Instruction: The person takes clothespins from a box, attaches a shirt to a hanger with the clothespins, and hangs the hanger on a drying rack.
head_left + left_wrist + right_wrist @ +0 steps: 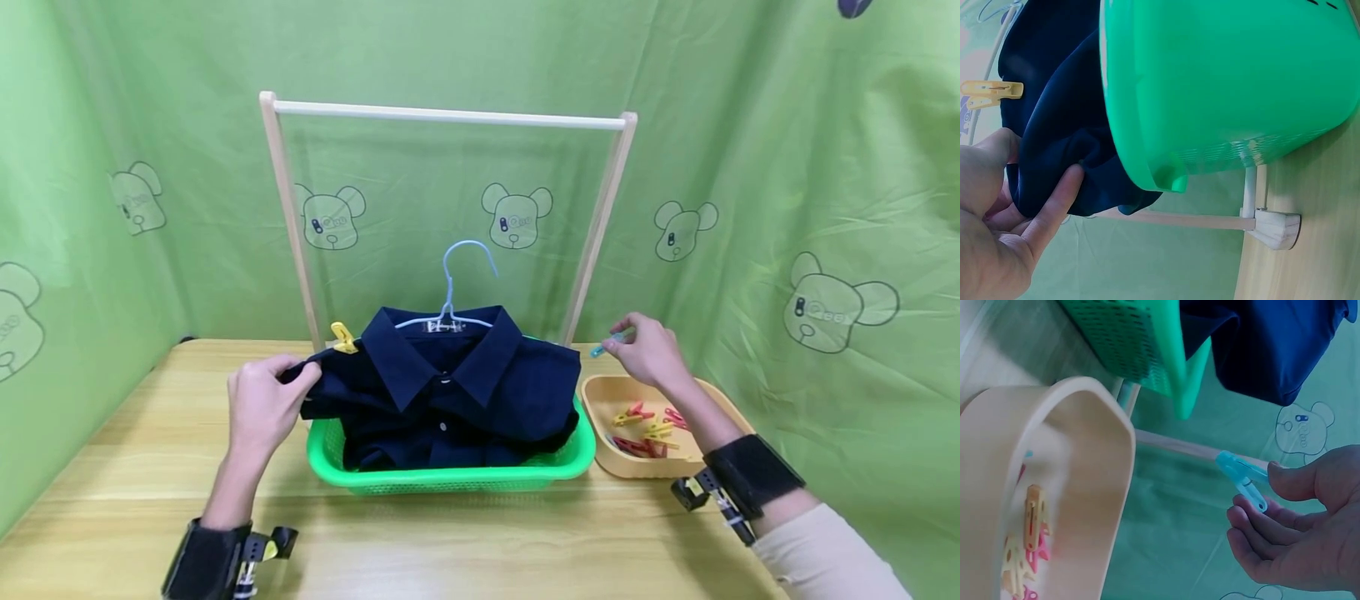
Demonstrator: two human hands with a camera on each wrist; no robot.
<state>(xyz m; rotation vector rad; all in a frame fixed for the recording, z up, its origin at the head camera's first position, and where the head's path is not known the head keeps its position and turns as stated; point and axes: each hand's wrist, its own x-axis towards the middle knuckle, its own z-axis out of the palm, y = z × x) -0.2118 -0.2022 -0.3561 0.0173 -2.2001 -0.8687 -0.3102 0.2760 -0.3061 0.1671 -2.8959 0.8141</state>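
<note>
A dark navy shirt (442, 408) lies bunched in a green basket (450, 481), its collar upright around a light blue wire hanger (450, 287). My left hand (262, 404) pinches the shirt's left-side sleeve between thumb and fingers. Just inward of that hand, a yellow clothespin (344, 337) is clipped on the shoulder, also visible in the left wrist view. Above the tan tray, my right hand (647, 350) pinches a light blue clothespin (1242, 478) by one end, its tip pointing toward the shirt's right shoulder.
The tan tray (600, 454) right of the basket holds several red and yellow clothespins (660, 429). Behind the basket stands a rack with wooden posts and a white crossbar (450, 114). Green printed cloth (420, 50) surrounds the wooden table (420, 550).
</note>
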